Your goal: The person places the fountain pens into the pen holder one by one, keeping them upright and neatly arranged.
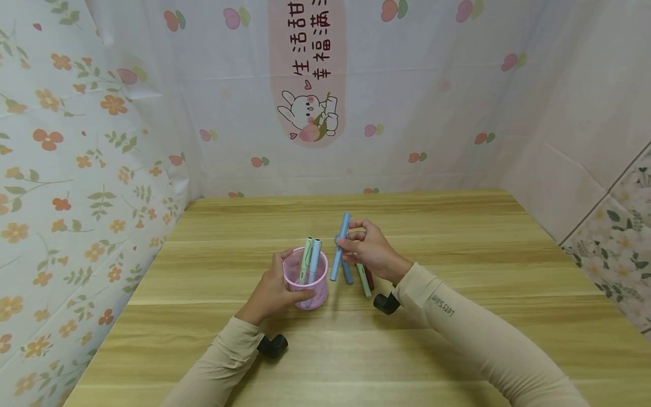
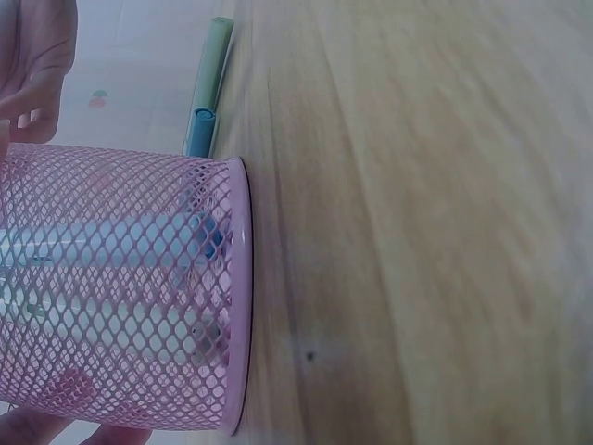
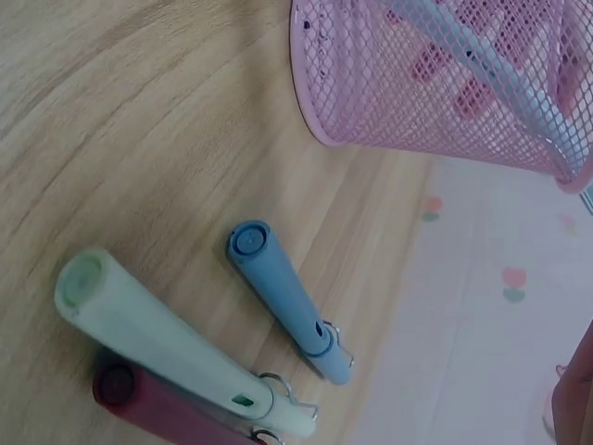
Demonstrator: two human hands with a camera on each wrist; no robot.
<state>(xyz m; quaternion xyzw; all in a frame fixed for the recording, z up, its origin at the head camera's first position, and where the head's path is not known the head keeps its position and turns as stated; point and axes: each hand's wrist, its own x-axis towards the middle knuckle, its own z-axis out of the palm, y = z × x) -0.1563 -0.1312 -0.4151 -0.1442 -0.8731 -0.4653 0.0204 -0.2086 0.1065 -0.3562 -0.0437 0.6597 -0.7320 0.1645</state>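
Observation:
My left hand [image 1: 272,291] grips a pink mesh pen holder [image 1: 319,293] from its left side, thumb across the front. Inside the holder a light green pen [image 1: 306,263] and a light blue pen [image 1: 314,263] lean upright. To the right, my right hand [image 1: 373,251] pinches a blue pen [image 1: 344,223] between thumb and fingers, tilted, just beside the holder's rim. Below that hand lie another blue pen [image 3: 287,297], a pale green pen [image 3: 162,329] and a dark red pen [image 3: 162,403], the last two side by side. In the head view the right hand partly hides them.
The wooden table [image 1: 325,362] carries everything. A white printed cloth [image 1: 218,113] hangs behind its far edge, and a floral cloth [image 1: 102,186] hangs along the left. Black wrist cameras sit under both forearms, close over the tabletop.

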